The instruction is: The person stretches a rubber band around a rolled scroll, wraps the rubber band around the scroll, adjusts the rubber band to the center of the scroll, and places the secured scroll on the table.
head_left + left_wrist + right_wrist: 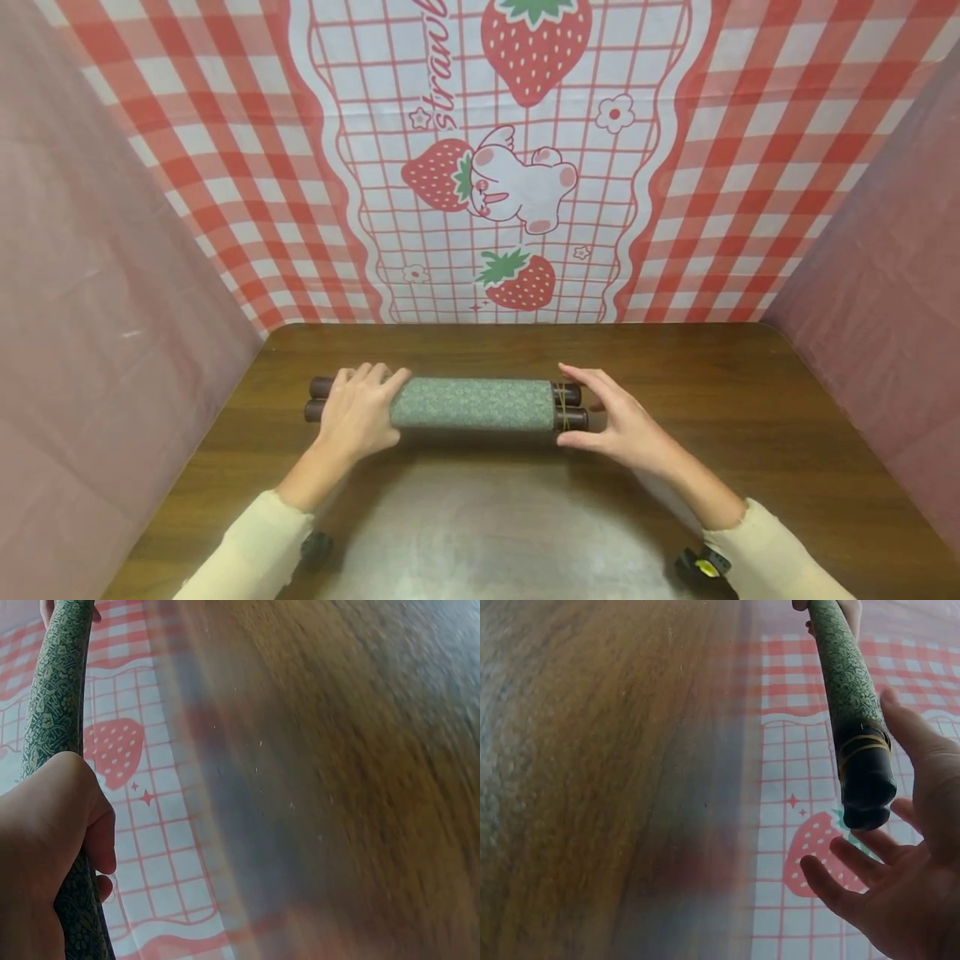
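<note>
A rolled-up scroll (472, 403) with green patterned cloth and two dark rods lies crosswise in the head view, above the table. My left hand (361, 412) grips its left part, with the thumb on the near side and the fingers over the far side. The left wrist view shows that hand (56, 832) wrapped round the green cloth. Around the right end, my right hand (618, 421) is spread, thumb near and fingers far. In the right wrist view, a thin yellowish band (864, 744) circles the dark rod ends, and the right hand's (907, 877) fingers stand apart from them.
The brown wooden table (750, 400) reflects light along its near middle. Behind it hangs a red-and-white checked cloth (750, 208) with strawberry prints. Pinkish sheets (135, 250) close off both sides. A dark device with a yellow patch (705, 568) sits by the right sleeve.
</note>
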Motion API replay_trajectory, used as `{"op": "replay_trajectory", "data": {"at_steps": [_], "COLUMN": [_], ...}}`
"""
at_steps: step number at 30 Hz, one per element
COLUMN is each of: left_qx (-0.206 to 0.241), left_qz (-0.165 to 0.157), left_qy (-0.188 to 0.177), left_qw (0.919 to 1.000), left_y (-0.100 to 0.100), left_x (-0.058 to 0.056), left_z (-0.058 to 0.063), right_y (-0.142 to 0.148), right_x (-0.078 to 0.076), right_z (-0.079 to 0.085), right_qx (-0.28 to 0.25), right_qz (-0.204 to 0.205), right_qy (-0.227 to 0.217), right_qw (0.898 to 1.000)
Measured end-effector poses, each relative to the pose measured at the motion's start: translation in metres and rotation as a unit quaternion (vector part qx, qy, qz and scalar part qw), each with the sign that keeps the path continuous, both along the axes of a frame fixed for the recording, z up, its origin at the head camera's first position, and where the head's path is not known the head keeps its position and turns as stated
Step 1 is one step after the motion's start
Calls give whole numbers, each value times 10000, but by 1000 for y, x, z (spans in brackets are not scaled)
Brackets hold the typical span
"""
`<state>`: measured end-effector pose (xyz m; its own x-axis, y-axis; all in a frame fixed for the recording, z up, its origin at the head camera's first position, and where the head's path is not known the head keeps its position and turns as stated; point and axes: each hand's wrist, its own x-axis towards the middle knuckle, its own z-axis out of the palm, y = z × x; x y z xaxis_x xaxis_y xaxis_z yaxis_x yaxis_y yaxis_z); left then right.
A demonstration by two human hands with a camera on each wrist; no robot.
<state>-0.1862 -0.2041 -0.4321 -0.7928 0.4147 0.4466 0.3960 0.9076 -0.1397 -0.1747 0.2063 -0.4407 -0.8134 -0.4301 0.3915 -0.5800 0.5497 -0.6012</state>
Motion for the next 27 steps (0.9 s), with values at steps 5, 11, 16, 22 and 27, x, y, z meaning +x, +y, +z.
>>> {"op": "replay_trajectory", "data": {"at_steps": [5, 11, 16, 22, 27], "left_qx": [-19, -54, -111, -245, -270], "left_qz": [-25, 18, -55, -186, -244], "left_qy": [-41, -23, 60, 286, 389], "left_qw": [10000, 10000, 9999, 9991, 9986], "left_y": [6, 12, 17, 23, 29], "left_x": [-1, 2, 6, 10, 11], "left_z": [0, 0, 0, 2, 3], "right_y": [1, 0, -4, -10, -11], "right_x": [2, 7, 8, 10, 10], "right_z": [0, 4, 4, 1, -1], "right_qx": [324, 877, 1480, 1851, 1797], "right_qz": [0, -234, -503, -719, -1055], "right_qy": [-18, 97, 416, 855, 1100], "right_qw": [9995, 9958, 9868, 9764, 9718]}}
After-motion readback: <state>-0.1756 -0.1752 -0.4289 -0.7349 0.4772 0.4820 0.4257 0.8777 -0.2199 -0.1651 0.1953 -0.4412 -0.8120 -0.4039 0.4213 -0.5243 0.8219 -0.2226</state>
